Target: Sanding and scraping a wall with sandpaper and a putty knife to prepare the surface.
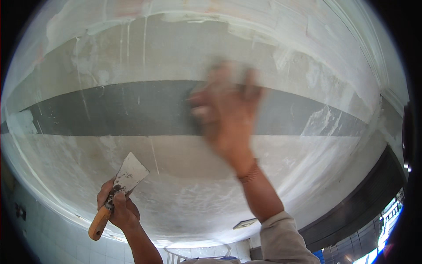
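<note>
My left hand (124, 213) is closed round a putty knife (130, 172) low on the left. Its blade points up and to the right, smeared with white and dark residue. The wooden handle sticks out below my fingers. My right hand (231, 108) is raised against the wall, over a dark grey band (145, 108). Motion smears its fingers, and whether anything lies under the palm cannot be made out. White drips and patches mark the wall (193, 165) above and below the band.
Pale, patchy paint covers the upper wall (184, 53). At the right are a corner trim (393, 99) and a dark slatted panel (356, 211), with bright light beneath it. A small framed fixture (245, 224) shows low down. Pale tiles (83, 244) lie at the lower left.
</note>
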A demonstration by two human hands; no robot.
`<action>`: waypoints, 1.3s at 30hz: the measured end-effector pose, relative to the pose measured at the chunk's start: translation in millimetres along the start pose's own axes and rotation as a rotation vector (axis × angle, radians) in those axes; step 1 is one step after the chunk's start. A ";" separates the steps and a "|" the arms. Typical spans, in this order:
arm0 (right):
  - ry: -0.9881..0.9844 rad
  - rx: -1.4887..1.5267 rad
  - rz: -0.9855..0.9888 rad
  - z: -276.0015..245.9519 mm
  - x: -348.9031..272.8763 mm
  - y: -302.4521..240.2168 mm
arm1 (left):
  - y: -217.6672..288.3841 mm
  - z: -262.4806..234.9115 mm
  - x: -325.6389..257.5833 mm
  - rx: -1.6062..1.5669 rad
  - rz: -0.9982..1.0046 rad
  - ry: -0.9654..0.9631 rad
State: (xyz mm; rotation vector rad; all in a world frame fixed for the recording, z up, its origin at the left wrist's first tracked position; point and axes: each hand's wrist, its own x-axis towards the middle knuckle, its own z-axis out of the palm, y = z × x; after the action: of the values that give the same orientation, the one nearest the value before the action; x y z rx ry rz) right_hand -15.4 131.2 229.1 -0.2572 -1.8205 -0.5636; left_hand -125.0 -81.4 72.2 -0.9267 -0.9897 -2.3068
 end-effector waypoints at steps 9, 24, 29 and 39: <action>0.115 0.023 0.176 -4.1 -24.3 12.1 | -6.2 41.4 29.0 -0.023 -0.121 0.066; 0.252 -0.179 0.488 -32.8 -81.5 196.0 | -7.0 90.0 21.9 -0.094 -0.001 -0.049; 0.140 -0.122 0.261 -46.8 -43.2 126.5 | 5.4 93.8 22.8 -0.028 -0.008 0.005; -0.094 -0.138 0.107 -41.5 -67.0 144.8 | -3.9 116.5 18.5 0.060 0.010 -0.035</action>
State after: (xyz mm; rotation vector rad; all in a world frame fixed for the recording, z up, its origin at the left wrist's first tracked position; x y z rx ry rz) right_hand 105.3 242.1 211.3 -0.4786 -1.8479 -0.6115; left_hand -93.3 6.8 143.8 -0.9478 -1.0608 -2.2468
